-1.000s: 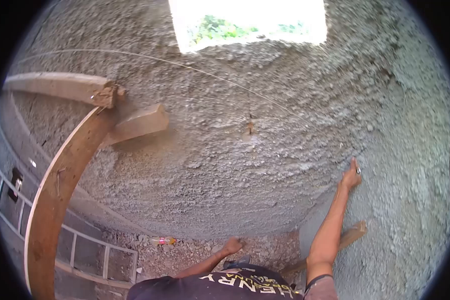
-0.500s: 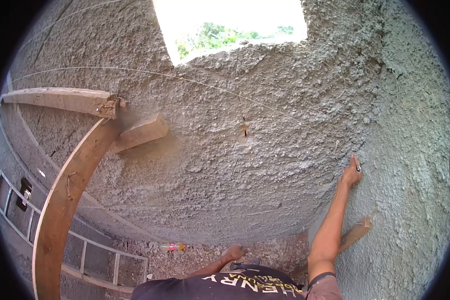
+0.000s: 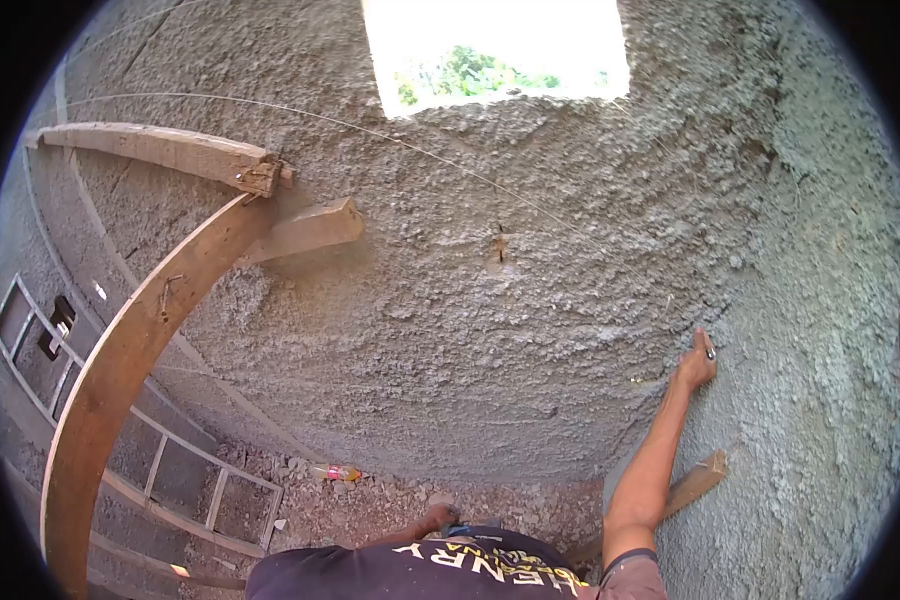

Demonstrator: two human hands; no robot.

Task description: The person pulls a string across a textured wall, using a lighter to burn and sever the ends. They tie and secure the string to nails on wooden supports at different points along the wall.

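My right hand (image 3: 698,365) is at the rough plastered wall (image 3: 530,340), close to the inner corner. Its fingers are closed, with one pointing up along the wall, and a small dark, shiny piece shows at its side; I cannot make out what it belongs to. My left hand (image 3: 440,516) is low, just in front of my dark shirt (image 3: 420,570). Its fingers are too small and partly hidden to read, and nothing held can be made out there.
Curved-looking timber boards (image 3: 120,370) stand at the left, with a beam end (image 3: 310,230) toward the wall. A ladder-like frame (image 3: 155,465) lies lower left. A bottle (image 3: 337,472) rests on the rubble (image 3: 370,510). Another board (image 3: 698,482) leans behind my right arm. A string (image 3: 400,140) crosses the wall below the window opening (image 3: 500,60).
The whole view has shifted slightly. My right hand sits a little lower along the corner, still closed. My left hand has moved slightly to the left, nearer my body.
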